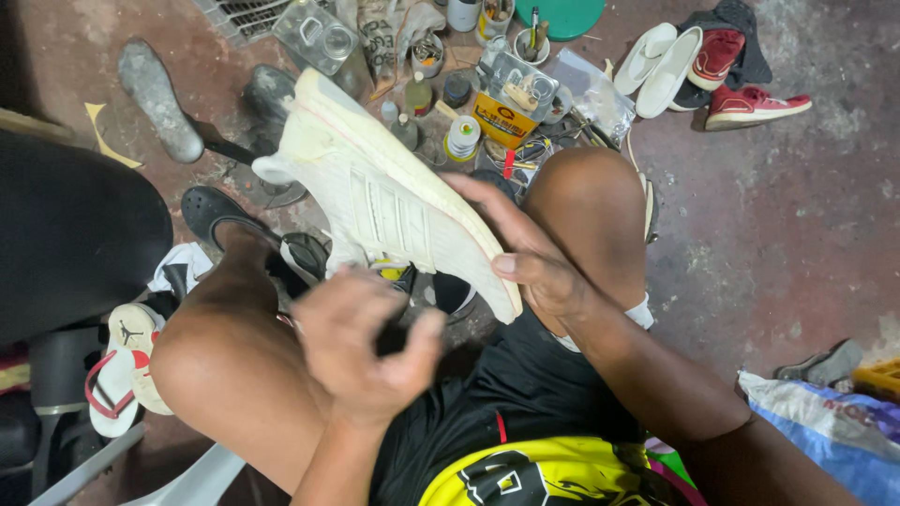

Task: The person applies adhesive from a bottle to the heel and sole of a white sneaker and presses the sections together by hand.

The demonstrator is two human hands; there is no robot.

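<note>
The right hand grips the white sneaker at its sole edge, fingers closed over the side, holding it tilted above the knees with the toe toward 11 o'clock. The left hand is curled loosely just below the shoe at 7 o'clock; whether it holds anything I cannot tell. Glue bottles and a yellow tin stand on the floor at 12 o'clock. Working well here likely means bracing the shoe against a knee and keeping the sole edge facing up.
</note>
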